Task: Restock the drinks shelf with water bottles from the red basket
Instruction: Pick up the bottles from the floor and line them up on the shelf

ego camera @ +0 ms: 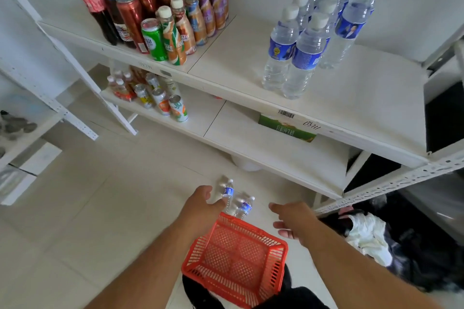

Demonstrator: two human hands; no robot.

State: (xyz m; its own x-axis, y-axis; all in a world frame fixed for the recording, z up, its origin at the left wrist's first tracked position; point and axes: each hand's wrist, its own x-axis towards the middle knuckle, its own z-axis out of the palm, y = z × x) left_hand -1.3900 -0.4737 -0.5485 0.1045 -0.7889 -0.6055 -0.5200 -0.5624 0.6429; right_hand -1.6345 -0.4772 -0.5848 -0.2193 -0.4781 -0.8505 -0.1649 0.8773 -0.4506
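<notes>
A red plastic basket (236,256) sits low in front of me with nothing showing inside it. Two water bottles (236,202) with blue labels and white caps stand on the floor just beyond its far rim. My left hand (200,204) reaches over the basket's far left corner, fingers relaxed, close beside the nearer bottle. My right hand (291,221) hovers to the right of the basket, fingers loosely curled and holding nothing. Several water bottles (313,25) stand in rows on the right half of the upper shelf (364,98).
Colas, cans and coffee bottles (155,12) fill the upper shelf's left half. The lower shelf (263,148) holds cans at its left and a green carton (286,128). Dark bags and white cloth (371,236) lie at the right. Pale tiled floor spreads to the left.
</notes>
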